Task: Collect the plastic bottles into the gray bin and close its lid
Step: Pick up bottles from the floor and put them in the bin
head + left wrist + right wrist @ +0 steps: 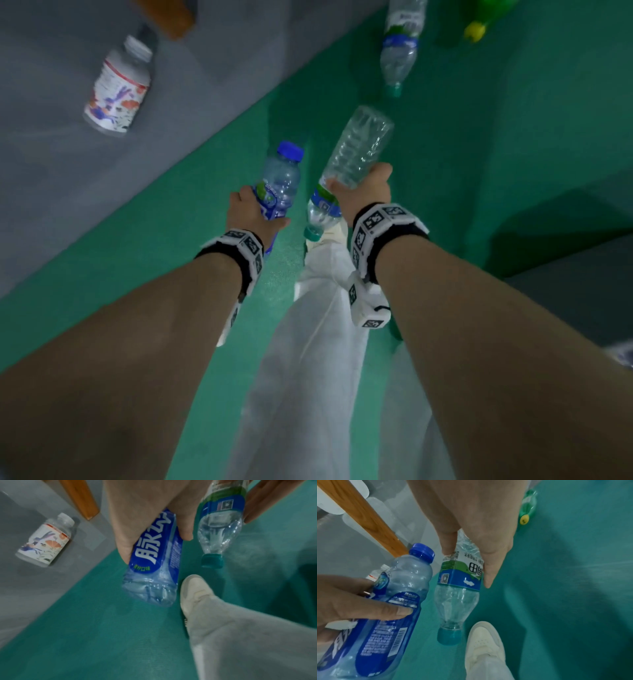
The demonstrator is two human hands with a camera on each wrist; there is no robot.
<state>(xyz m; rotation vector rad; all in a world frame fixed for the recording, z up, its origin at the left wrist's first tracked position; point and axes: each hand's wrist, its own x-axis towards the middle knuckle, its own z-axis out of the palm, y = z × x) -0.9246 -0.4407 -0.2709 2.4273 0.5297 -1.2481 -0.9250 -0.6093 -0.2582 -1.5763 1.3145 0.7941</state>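
While gripped, empty blue-capped bottle in left hand, empty teal-capped bottle in right hand.

I've got my left hand and right hand side by side above the floor, each wrapped round a bottle: the left-hand bottle cap pointing away from me, the right-hand bottle cap toward me, just over my shoe. Out left of the left hand a labelled bottle lies on its side, near a wooden leg. Ahead of the right hand another bottle lies flat, and one more bottle lies beyond it to the right.
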